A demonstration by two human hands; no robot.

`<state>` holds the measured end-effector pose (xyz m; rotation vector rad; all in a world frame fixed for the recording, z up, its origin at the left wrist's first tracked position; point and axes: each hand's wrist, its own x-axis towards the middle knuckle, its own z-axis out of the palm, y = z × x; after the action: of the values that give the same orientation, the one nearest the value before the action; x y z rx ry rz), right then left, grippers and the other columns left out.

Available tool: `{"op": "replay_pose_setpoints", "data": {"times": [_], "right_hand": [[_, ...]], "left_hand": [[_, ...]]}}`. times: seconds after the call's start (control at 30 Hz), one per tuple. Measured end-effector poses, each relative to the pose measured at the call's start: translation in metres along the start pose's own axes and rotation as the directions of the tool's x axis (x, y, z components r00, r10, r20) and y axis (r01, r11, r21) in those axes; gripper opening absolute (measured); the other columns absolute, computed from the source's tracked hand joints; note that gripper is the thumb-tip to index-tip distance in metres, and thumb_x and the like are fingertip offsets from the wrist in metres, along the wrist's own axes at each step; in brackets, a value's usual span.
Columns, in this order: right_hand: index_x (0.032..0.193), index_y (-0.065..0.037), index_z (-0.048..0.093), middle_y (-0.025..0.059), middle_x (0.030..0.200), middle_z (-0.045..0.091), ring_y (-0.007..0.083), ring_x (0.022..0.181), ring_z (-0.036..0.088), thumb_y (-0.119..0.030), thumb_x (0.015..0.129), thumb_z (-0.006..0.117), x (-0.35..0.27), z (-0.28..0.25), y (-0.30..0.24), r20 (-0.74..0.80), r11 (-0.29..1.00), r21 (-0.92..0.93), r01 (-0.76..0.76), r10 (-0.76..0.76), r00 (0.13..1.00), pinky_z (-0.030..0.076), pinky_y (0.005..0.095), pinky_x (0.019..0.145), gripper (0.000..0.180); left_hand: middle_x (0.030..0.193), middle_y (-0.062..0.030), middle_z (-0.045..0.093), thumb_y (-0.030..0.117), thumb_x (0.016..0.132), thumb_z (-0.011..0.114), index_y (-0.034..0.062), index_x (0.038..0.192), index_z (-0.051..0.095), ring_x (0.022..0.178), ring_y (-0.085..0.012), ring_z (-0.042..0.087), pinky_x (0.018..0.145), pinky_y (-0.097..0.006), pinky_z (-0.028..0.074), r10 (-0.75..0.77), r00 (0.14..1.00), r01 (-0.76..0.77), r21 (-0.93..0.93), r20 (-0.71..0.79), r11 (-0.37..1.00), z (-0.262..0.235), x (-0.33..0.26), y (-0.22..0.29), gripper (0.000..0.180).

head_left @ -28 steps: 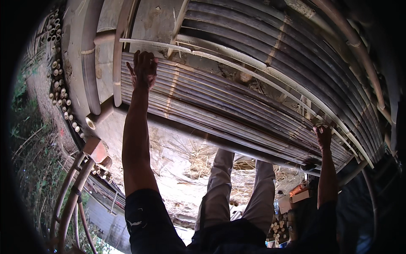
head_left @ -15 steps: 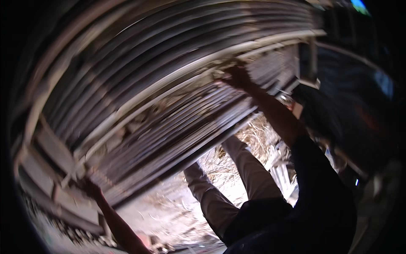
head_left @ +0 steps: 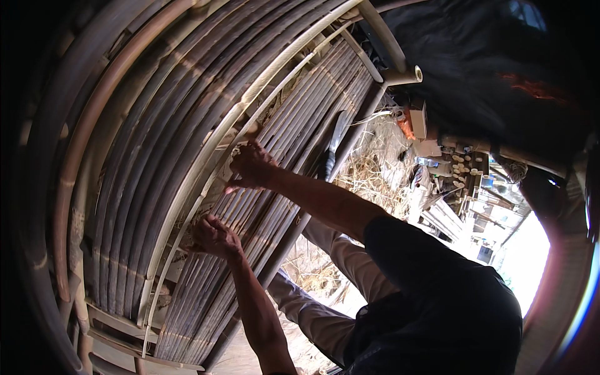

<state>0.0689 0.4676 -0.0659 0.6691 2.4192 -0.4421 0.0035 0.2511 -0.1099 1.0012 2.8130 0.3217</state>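
Left hand closed, pinching pale cane strip against slats, apparently to keep it flat. Right hand curled around same strip higher up, likely guiding its curve. Slat panel tilted before person; straw on ground behind.

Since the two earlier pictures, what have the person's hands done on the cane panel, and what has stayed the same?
Both hands have come together from far apart: the left hand and the right hand now sit close on the pale cane strip across the panel of dark slats. Whether either grips it is unclear. The view has swung round. The panel and the straw-strewn ground are unchanged.
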Motion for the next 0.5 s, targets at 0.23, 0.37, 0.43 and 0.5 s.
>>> {"op": "replay_pose_setpoints", "data": {"times": [0.23,0.37,0.43,0.5], "right_hand": [[0.125,-0.017,0.061,0.0062,0.127,0.058,0.0275,0.132,0.04,-0.069,0.088,0.045,-0.024,0.027,0.078,-0.326,0.958,0.271,0.091,0.002,0.945,0.015,0.0493,0.117,0.066],[0.137,-0.011,0.049,0.0138,0.14,0.048,0.0316,0.137,0.036,-0.047,0.096,0.048,-0.045,0.01,0.178,-0.402,0.877,0.457,-0.15,0.354,0.844,0.022,0.05,0.118,0.054],[0.136,-0.008,0.048,0.0165,0.141,0.044,0.0346,0.136,0.035,-0.045,0.096,0.047,-0.044,0.008,0.266,-0.566,0.908,0.338,-0.247,0.406,0.717,0.024,0.0498,0.115,0.055],[0.138,-0.007,0.044,0.0168,0.146,0.037,0.0344,0.137,0.032,-0.044,0.096,0.047,-0.045,0.004,0.348,-0.616,0.877,0.279,-0.391,0.476,0.627,0.026,0.0488,0.113,0.057]], "left_hand": [[0.09,-0.0092,0.059,0.038,0.103,0.037,0.0079,0.094,0.061,0.092,-0.0309,0.058,0.101,-0.062,0.031,0.135,0.977,-0.099,0.208,-0.163,0.973,0.03,-0.002,0.054,0.039],[0.099,-0.0074,0.06,0.04,0.103,0.036,0.0087,0.101,0.061,0.094,-0.0296,0.057,0.1,-0.058,0.034,0.023,0.997,-0.012,0.133,-0.08,0.991,0.095,-0.033,-0.004,0.04],[0.102,-0.0074,0.06,0.041,0.103,0.035,0.0089,0.103,0.06,0.096,-0.0295,0.056,0.1,-0.058,0.034,0.003,0.999,0.002,0.104,-0.046,0.995,0.108,-0.037,-0.002,0.041],[0.106,-0.0085,0.059,0.044,0.102,0.033,0.0085,0.106,0.059,0.1,-0.0303,0.055,0.1,-0.058,0.034,-0.001,1.0,0.003,0.113,-0.01,0.994,0.105,-0.032,0.022,0.044]]}}
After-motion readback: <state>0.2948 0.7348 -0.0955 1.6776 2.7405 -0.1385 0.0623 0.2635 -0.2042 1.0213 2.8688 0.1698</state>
